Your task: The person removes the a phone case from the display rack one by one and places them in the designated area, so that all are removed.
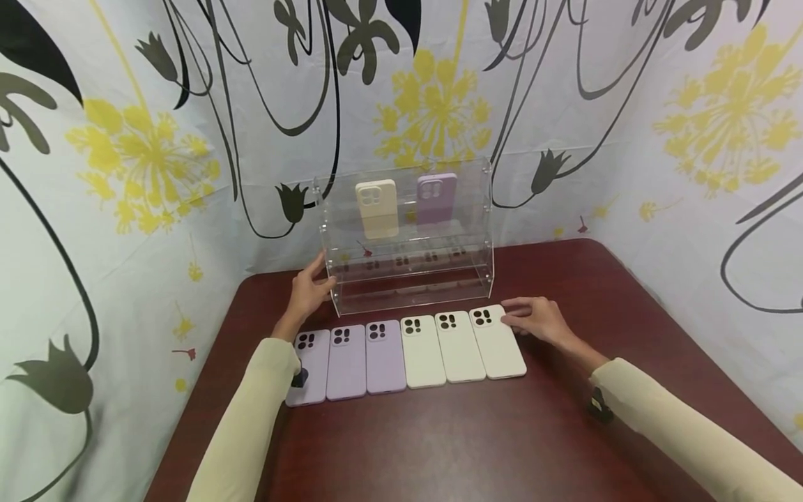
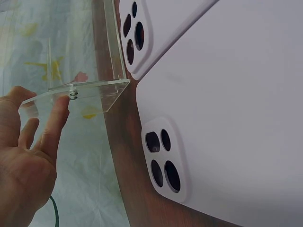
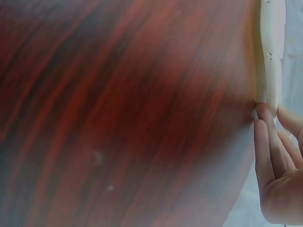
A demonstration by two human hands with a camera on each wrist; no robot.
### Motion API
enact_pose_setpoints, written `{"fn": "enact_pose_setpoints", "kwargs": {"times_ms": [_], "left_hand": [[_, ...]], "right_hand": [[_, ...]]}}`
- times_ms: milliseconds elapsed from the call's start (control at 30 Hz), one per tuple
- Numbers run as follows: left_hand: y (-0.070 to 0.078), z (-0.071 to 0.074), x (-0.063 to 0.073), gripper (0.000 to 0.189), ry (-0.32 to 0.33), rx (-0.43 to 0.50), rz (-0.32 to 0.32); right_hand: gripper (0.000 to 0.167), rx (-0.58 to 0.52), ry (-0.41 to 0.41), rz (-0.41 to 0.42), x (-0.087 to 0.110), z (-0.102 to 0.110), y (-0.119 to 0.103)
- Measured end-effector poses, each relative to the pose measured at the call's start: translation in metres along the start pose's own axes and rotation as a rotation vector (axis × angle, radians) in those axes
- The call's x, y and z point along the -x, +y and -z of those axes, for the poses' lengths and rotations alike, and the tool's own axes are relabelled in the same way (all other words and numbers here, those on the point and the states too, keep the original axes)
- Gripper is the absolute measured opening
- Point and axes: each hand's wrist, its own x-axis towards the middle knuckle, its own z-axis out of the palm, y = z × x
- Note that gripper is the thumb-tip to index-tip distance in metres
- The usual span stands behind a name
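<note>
case [image 1: 498, 345] edge partly hidden, pinched by right grip [image 1: 541, 321]; left grip [image 1: 306, 293] spread against stand [image 1: 408, 245]

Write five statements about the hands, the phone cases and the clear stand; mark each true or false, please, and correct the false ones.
1. Six phone cases lie side by side on the table. True.
2. The left hand holds a phone case. False: it touches the clear stand.
3. The right hand touches the rightmost white case. True.
4. All six are lavender. False: three are white.
5. From the head view, the cream case stands left of the purple case. True.
</note>
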Motion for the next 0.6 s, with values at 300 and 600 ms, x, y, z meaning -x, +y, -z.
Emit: {"fn": "enact_pose_setpoints", "kwargs": {"times_ms": [300,600], "left_hand": [[0.0051,0.0001,0.0018,0.076,-0.003,0.011,0.014],[0.0008,-0.0006,0.0004,0.075,0.002,0.014,0.005]], "right_hand": [[0.043,0.019,0.018,0.001,0.0024,-0.0001,0.0040],[0.042,0.023,0.035,0.020,-0.0039,0.0030,0.0063]]}}
